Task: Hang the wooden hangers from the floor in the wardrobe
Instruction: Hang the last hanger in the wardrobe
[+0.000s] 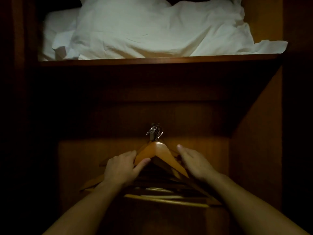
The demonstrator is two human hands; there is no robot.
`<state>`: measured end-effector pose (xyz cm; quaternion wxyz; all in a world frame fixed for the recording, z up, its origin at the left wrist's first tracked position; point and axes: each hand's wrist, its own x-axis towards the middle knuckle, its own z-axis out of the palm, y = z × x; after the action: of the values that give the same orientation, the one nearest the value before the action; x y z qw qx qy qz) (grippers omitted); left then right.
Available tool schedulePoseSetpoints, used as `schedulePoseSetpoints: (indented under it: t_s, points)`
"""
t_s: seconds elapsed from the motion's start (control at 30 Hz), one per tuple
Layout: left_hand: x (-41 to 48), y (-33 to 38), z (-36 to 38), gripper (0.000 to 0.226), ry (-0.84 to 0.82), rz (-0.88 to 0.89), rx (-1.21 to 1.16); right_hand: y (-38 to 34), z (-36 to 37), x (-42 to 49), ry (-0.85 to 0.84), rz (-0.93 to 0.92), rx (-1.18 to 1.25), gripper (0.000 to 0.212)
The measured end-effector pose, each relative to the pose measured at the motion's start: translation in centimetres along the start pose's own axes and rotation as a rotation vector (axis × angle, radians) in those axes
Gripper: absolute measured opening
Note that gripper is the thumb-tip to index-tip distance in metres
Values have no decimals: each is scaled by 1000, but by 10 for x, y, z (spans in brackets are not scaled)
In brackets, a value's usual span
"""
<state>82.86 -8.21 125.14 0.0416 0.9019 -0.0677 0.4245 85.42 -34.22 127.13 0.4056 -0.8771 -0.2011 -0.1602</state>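
1. Lower left of centre: your left hand (122, 167) pinches the left arm of the front hanger (157, 150). The thumb sits beneath it and the fingers (131, 154) curl over its top edge.
2. Lower centre: the wooden hangers (169, 197) hang inside the wardrobe as one packed bunch. Their metal hooks (155, 131) are gathered at one spot above; the rail itself is mostly hidden in shadow.
3. Lower right of centre: your right hand (194, 162) lies along the right arms of the bunch, fingers straight and pressed together. Blur hides whether it touches the wood.
4. Status: judge the hanging as largely done, since several hangers are already hooked up. The floor is out of view, so you cannot confirm that none remains there.
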Motion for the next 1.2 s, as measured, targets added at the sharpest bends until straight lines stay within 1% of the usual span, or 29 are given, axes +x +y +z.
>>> schedulePoseSetpoints:
  t_s: [0.03, 0.07, 0.13, 0.17, 0.23, 0.33, 0.47, 0.6, 0.7, 0.8, 0.9, 1.0, 1.1, 1.2]
  points:
    - [0, 0, 2, 67, -7, -16, -3, -2, 1, -2, -58, -25, -40, 70]
    - [-1, -1, 5, 68, -19, -36, -10, -4, 3, -2, -105, -41, -107, 67]
    - [-2, -3, 11, 67, -40, -74, -21, -4, 9, -1, -149, -74, -270, 51]
    - [-3, -4, 14, 66, -45, -83, -18, -4, 13, 0, -160, -94, -327, 48]
    - [-5, -7, 19, 63, -64, -82, 1, -2, 22, 0, -189, -100, -359, 48]
    - [-7, -12, 29, 67, -107, -90, 3, 3, 33, -2, -213, -68, -388, 51]
    - [-5, -15, 41, 71, -82, -122, 23, 2, 44, -1, -128, -81, -541, 52]
    - [-1, -18, 45, 62, -30, -168, 59, -9, 55, 2, 14, -130, -789, 58]
    - [1, -20, 47, 67, -83, -162, 13, -11, 55, 6, 95, -171, -880, 61]
    - [-2, -17, 52, 74, -130, -167, -27, -6, 56, 7, 149, -156, -927, 59]
    - [-11, -9, 60, 80, -127, -180, -53, 2, 58, 4, 159, -103, -945, 56]
    - [-17, -4, 65, 82, -97, -175, -70, 3, 57, 3, 151, -93, -954, 54]
    - [-19, -5, 64, 77, -99, -166, -62, -2, 56, 3, 142, -88, -970, 52]
    - [-19, -9, 62, 66, -113, -148, -65, -9, 56, 1, 134, -101, -978, 47]
